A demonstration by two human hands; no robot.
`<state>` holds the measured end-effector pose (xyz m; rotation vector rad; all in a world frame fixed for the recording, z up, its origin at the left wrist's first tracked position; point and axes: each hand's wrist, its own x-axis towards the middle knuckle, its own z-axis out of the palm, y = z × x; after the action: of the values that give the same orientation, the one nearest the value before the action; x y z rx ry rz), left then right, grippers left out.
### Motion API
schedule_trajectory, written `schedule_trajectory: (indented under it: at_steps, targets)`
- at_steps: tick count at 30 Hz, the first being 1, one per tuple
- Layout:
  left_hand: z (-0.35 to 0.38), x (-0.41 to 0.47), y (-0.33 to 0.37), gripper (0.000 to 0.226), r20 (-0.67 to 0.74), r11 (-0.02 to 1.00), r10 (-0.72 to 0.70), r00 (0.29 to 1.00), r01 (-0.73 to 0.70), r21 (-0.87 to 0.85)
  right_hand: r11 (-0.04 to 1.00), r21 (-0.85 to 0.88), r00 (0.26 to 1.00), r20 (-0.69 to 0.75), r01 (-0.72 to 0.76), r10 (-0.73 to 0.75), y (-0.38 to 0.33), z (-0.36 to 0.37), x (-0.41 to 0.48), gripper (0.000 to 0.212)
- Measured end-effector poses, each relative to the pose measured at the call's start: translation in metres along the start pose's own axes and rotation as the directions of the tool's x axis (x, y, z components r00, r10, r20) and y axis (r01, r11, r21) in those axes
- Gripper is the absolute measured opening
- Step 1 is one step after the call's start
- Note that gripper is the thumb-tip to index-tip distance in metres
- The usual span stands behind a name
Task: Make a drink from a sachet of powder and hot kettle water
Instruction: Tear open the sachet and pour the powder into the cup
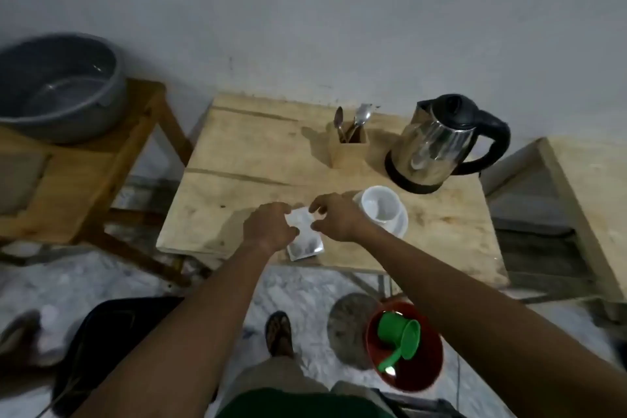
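Sachet [304, 233] of powder is pinched at its top edge between both hands, above the near edge of the wooden table [251, 159]. Left hand [269, 227] grips the top left corner, right hand [334, 217] the top right. Its body hangs below the fingers. Just right of the grip stands the white cup [381, 205]; the kettle [437, 142] is beyond it.

On the desk [244, 159], the kettle [437, 142] stands at the back right, the spoon holder [349, 151] just left of it. The cup [381, 205] sits on a saucer [402, 224] in front of the kettle. The sachet [305, 241] lies left of the cup, at the front edge.
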<state>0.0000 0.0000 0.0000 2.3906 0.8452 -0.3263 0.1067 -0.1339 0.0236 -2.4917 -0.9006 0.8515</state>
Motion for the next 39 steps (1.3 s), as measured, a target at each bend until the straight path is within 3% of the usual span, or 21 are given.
schedule_trajectory:
  at_steps: [3, 6, 9, 12, 17, 21, 22, 24, 26, 30, 34, 39]
  targets:
    - [0.01, 0.009, -0.015, 0.066, 0.007, 0.999, 0.011, 1.0, -0.011, -0.051, 0.992, -0.123, 0.999, 0.033, 0.012, -0.008, 0.003, 0.017, 0.033, 0.054]
    - [0.018, 0.017, -0.027, 0.074, 0.013, 1.0, 0.008, 1.0, -0.007, -0.01, 0.99, -0.139, 0.999, 0.037, -0.023, 0.029, 0.002, 0.03, 0.051, 0.066]
    - [0.022, 0.025, -0.037, 0.079, -0.003, 0.997, 0.028, 1.0, -0.028, 0.068, 0.975, -0.223, 0.999, 0.036, 0.004, 0.004, 0.006, 0.04, 0.065, 0.063]
    - [0.02, 0.034, -0.042, 0.077, -0.001, 0.998, 0.04, 0.999, -0.04, 0.038, 0.97, -0.242, 0.997, 0.077, 0.034, -0.015, 0.006, 0.039, 0.074, 0.049]
    - [0.013, 0.05, -0.047, 0.063, 0.031, 0.994, 0.067, 0.997, -0.064, -0.087, 0.993, -0.113, 0.991, 0.12, -0.038, 0.051, 0.011, 0.029, 0.085, 0.025]
    - [0.009, 0.064, -0.043, 0.022, 0.095, 0.959, 0.068, 0.993, -0.039, -0.281, 0.984, 0.103, 0.988, 0.063, -0.144, 0.138, 0.01, 0.017, 0.081, 0.004]
    - [0.008, 0.067, -0.041, 0.015, 0.094, 0.94, 0.058, 0.994, -0.023, -0.34, 0.967, 0.182, 0.984, 0.047, -0.175, 0.169, 0.008, 0.011, 0.078, 0.01]
    - [0.001, 0.069, -0.032, 0.012, 0.054, 0.865, 0.018, 0.998, 0.012, -0.502, 0.897, 0.389, 0.975, 0.02, -0.21, 0.22, 0.004, 0.0, 0.07, 0.021]
    - [-0.013, 0.07, -0.013, 0.006, 0.049, 0.725, -0.003, 0.999, 0.036, -0.688, 0.785, 0.584, 0.957, -0.049, -0.206, 0.287, 0.002, -0.017, 0.058, 0.022]
    - [-0.044, 0.065, 0.032, 0.007, 0.072, 0.507, 0.096, 0.993, 0.013, -0.862, 0.584, 0.806, 0.928, -0.144, -0.091, 0.343, -0.005, -0.051, 0.02, 0.017]
    - [-0.057, 0.044, 0.085, 0.019, 0.083, 0.43, 0.222, 0.972, -0.022, -0.902, 0.438, 0.899, 0.903, -0.213, 0.032, 0.373, 0.008, -0.081, -0.028, 0.01]
    - [-0.056, 0.012, 0.133, 0.03, 0.102, 0.406, 0.396, 0.913, -0.075, -0.911, 0.446, 0.888, 0.874, -0.303, 0.114, 0.379, 0.037, -0.103, -0.083, 0.02]
